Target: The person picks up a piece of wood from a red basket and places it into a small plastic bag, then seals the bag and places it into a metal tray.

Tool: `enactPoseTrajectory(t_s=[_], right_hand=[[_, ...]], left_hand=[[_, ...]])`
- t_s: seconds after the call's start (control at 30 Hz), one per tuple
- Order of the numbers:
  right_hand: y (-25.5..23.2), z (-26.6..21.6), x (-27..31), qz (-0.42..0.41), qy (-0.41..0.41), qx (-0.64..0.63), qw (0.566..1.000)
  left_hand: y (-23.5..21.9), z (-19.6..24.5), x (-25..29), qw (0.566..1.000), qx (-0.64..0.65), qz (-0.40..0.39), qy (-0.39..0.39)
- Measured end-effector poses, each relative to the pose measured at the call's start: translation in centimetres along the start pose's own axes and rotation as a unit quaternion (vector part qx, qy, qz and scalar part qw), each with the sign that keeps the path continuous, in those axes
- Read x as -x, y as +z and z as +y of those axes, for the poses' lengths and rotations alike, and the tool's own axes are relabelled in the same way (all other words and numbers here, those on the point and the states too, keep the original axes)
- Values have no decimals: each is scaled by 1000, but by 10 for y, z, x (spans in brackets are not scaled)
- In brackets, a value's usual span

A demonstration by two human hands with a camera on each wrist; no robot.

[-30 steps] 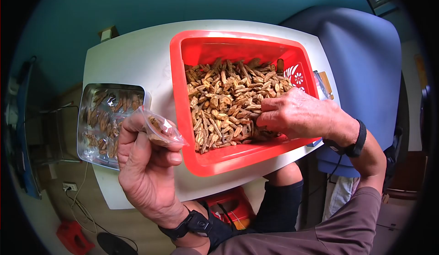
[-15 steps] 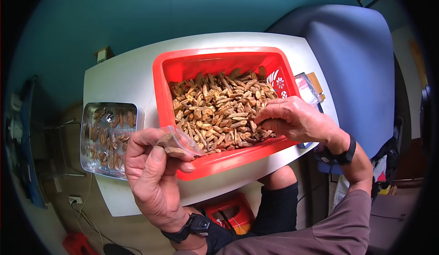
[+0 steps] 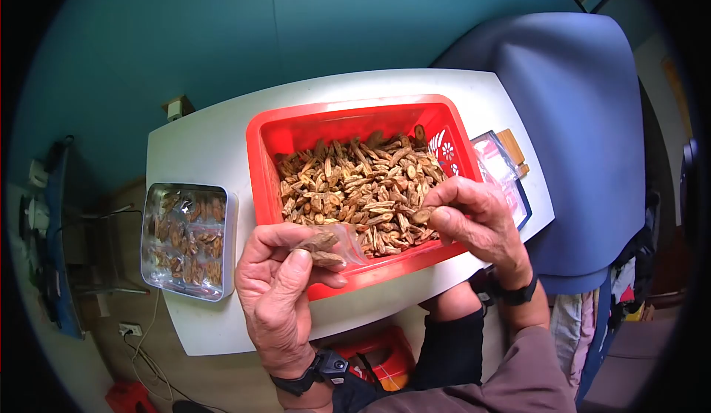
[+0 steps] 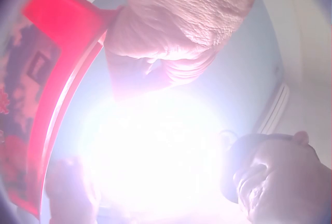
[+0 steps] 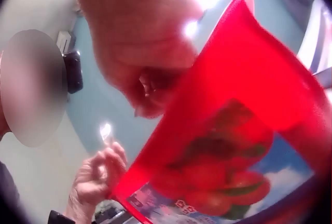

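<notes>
In the head view a red plastic basket (image 3: 259,191) holds a heap of dried brown root slices (image 3: 355,183). My left hand (image 3: 278,294) is over its near left corner, gripping a small clear zip bag (image 3: 354,246) between thumb and fingers. Some slices (image 3: 318,243) show in the bag, whose mouth points right. Above the near right part of the heap, my right hand (image 3: 481,224) pinches a slice (image 3: 423,215) between thumb and forefinger. The right wrist view has that hand (image 5: 145,52) close to the basket's rim, while glare hides much of the left wrist view.
Left on the white table (image 3: 200,146) stands a metal tray (image 3: 231,243) with several filled clear bags. Flat plastic bags (image 3: 495,158) and a small wooden piece (image 3: 512,152) lie right of the basket. A blue covered chair back (image 3: 563,139) rises beyond the table's right edge.
My right hand has come up from the heap with a slice and moved nearer to the left hand. The left hand has shifted right with the bag, its mouth still facing right.
</notes>
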State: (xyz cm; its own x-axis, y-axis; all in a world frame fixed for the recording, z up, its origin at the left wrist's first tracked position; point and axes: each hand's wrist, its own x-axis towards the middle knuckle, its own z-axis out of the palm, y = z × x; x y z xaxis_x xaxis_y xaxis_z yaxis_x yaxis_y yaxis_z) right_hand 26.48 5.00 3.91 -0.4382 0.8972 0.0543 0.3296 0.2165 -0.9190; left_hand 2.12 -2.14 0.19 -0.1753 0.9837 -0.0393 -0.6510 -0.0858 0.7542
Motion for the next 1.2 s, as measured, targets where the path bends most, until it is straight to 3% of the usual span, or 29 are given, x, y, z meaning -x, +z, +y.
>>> enactPoseTrajectory(t_s=[0.17, 0.27, 0.33, 0.37, 0.5, 0.57, 0.83, 0.93, 1.2], right_hand=[[23, -4, 7, 76, -113, -76, 988], [31, -11, 13, 111, -105, -113, 982], [36, -18, 15, 169, -22, -223, 960], [36, -17, 13, 167, -24, -226, 959], [35, -8, 6, 149, -63, -161, 974], [34, -7, 3, 144, -143, -59, 977], [36, -8, 13, 165, -100, -103, 976], [36, -9, 15, 168, -155, -42, 973], [33, -8, 16, 176, -181, -98, 963]], left_hand=[[11, -4, 1, 999, -30, -5, -17], [15, -6, 1, 999, -51, 11, -9], [17, -7, 0, 997, -68, 30, 2], [16, -8, 0, 997, -67, 31, 4], [19, -10, 0, 996, -77, 38, 2], [20, -10, 1, 996, -82, 42, -2], [19, -12, 1, 997, -79, 6, -13], [19, -11, 2, 998, -60, -8, -24], [21, -7, 3, 996, -38, -22, -80]])
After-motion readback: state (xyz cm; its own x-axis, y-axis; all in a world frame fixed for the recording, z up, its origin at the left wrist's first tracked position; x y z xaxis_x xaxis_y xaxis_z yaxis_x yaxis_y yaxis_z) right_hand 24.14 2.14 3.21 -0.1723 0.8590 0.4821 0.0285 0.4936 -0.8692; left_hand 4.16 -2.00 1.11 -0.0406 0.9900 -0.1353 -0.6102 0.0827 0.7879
